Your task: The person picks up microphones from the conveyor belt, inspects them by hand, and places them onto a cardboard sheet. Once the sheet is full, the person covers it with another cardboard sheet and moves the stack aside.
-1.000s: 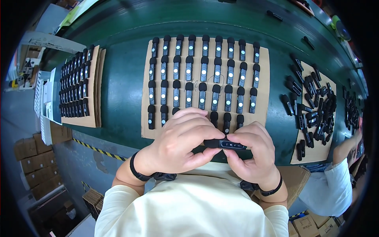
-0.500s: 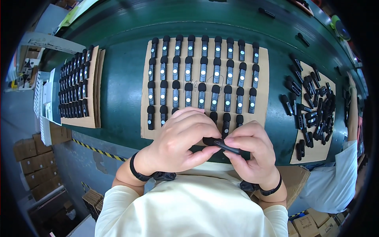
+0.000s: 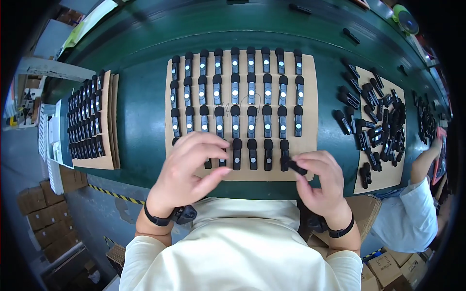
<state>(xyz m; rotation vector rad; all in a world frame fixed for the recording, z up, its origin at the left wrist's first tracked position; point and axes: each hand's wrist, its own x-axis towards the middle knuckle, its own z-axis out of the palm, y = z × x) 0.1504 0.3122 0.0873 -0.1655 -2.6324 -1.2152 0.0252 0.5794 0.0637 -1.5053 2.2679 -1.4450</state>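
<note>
One small black microphone (image 3: 297, 168) sits pinched between the thumb and fingertips of my right hand (image 3: 323, 183), tilted, just above the near edge of the cardboard sheet (image 3: 310, 121) and close by the lower end of the last one on the right in the nearest row. My left hand (image 3: 185, 167) is spread, thumb well apart from the fingers, with nothing that I can see in its grasp; it hides part of that same row. I'd judge the piece light enough for a fingertip hold, with a stiff plastic body that is probably a bit slick and a soft foam head that would squash under pressure. Best to take it by the long sides of the body, clear of the foam. Of the one I hold, only a short dark stretch shows, and I can't tell which end points where. The rows of microphones (image 3: 251, 87) on the sheet show the look better: slim, straight, dark bodies, each with a rounded matte black head, and a pale round dot on most of them.
</note>
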